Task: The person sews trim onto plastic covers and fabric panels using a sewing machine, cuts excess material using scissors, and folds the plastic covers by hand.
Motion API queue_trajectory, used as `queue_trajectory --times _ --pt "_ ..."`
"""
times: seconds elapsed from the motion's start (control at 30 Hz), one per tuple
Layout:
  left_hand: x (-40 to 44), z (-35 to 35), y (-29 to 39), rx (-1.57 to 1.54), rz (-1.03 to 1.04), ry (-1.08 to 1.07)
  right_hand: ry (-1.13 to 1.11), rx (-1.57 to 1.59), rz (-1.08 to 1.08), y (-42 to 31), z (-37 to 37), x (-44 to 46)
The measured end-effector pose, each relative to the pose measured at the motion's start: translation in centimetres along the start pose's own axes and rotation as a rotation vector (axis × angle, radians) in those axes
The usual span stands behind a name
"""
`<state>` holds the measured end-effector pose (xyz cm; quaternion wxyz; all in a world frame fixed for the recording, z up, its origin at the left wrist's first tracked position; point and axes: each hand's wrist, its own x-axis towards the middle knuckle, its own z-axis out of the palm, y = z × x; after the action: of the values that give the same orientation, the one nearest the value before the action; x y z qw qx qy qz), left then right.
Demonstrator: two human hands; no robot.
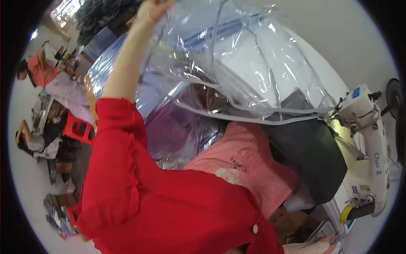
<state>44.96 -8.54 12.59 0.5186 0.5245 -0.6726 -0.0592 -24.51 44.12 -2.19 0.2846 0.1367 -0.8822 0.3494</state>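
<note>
My left hand (158,9) is at the top edge of the view, partly cut off, with its fingers closed at the border of a large clear plastic piece (262,63). This plastic has grey-white bound edges and spreads across the white table (325,70). One end of its binding reaches the needle area of a white sewing machine (376,139). At the bottom right, my right hand (325,244) has its fingers stretched out and apart near the machine's base, with nothing visible in it. Dark cloth (313,156) and red-striped fabric (245,156) lie below the plastic.
More shiny plastic (105,63) lies along the table's left side. A cardboard box (292,220) is low on the right. At the far left are two other people (44,72), a red stool (78,128) and piled materials. Dark bundles (101,17) stand at the top left.
</note>
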Motion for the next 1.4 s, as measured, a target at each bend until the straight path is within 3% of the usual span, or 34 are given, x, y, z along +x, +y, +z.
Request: queue_trajectory --times 0.07,0.1,0.2,0.23,0.3,0.4,0.57,0.73,0.93,1.03,1.13,1.23,1.4 --pt "1.6 -4.4 4.8 -0.072 -0.039 0.038 -0.045 0.18 -0.137 -4.0 1.1 -0.4" --pt "-0.3 -5.1 9.6 -0.221 0.105 0.215 -0.089 0.283 -0.188 -6.3 2.0 -1.5" --pt "-2.8 -14.6 10.3 0.052 0.089 0.587 -0.197 0.612 -0.321 -12.4 5.0 -5.5" --pt "-5.2 -16.4 10.0 0.093 0.095 0.631 -0.247 0.749 -0.301 -13.9 6.1 -6.6" --pt "-10.5 -19.6 8.7 0.189 0.064 0.681 -0.34 0.754 -0.482 -17.9 6.3 -8.4" --pt "-19.6 -22.8 5.2 0.368 -0.113 0.665 -0.535 0.91 -0.499 -21.6 6.8 -10.5" --pt "-37.5 -25.0 2.1 0.604 -0.539 0.593 -0.689 0.965 -0.528 -22.8 9.0 -11.6" --pt "-55.3 -22.5 2.3 0.737 -1.017 0.453 -0.806 0.956 -0.614 -24.0 10.5 -11.9" --pt "-70.6 -14.8 4.9 0.693 -1.536 0.096 -0.845 0.977 -0.693 -25.9 9.7 -12.4" --pt "-73.7 -10.3 5.4 0.605 -1.669 -0.17 -0.862 0.922 -0.678 -26.0 8.3 -13.0" --pt "-73.9 -6.5 5.0 0.523 -1.676 -0.434 -0.928 0.874 -0.688 -25.1 8.1 -13.1" --pt "-70.3 -3.3 3.1 0.453 -1.538 -0.641 -0.993 0.821 -0.694 -23.6 7.9 -13.0" --pt "-54.7 2.4 1.5 0.112 -0.924 -0.55 -1.033 0.858 -0.768 -22.9 6.5 -14.1"
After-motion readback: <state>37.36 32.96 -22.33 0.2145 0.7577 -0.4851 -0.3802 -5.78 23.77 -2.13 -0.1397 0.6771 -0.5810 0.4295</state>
